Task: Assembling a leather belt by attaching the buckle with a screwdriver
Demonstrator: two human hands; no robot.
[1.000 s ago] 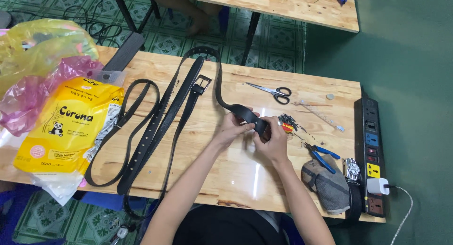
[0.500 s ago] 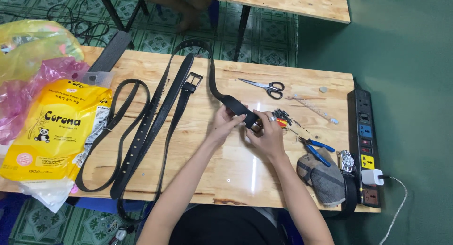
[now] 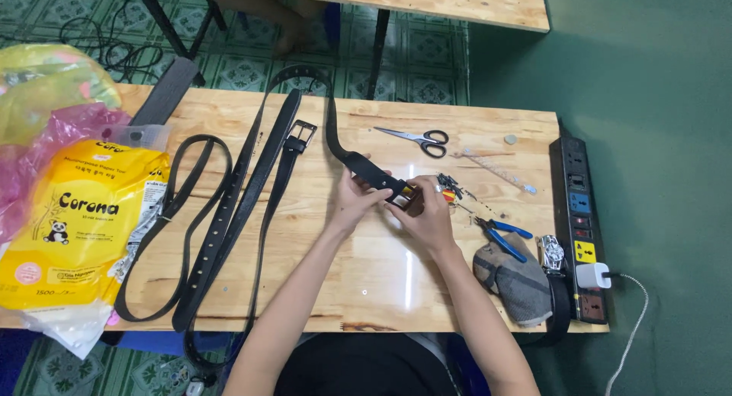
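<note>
Gripping the end of a black belt (image 3: 358, 163) near the middle of a wooden desk (image 3: 366, 289), the left hand (image 3: 357, 202) closes its fingers around the strap while the right hand (image 3: 428, 213) pinches the same end just beside it, where a small buckle piece sits partly hidden under the fingers. From the hands the belt curves up toward the far edge of the desk. Other black belts (image 3: 221, 228) lie stretched out to the left, next to a yellow plastic package (image 3: 72, 228). Scissors (image 3: 418, 139) rest beyond the hands, blue-handled pliers (image 3: 503, 236) and a grey cloth pouch (image 3: 515, 278) lie to the right, and a power strip (image 3: 579, 228) runs along the right edge.
</note>
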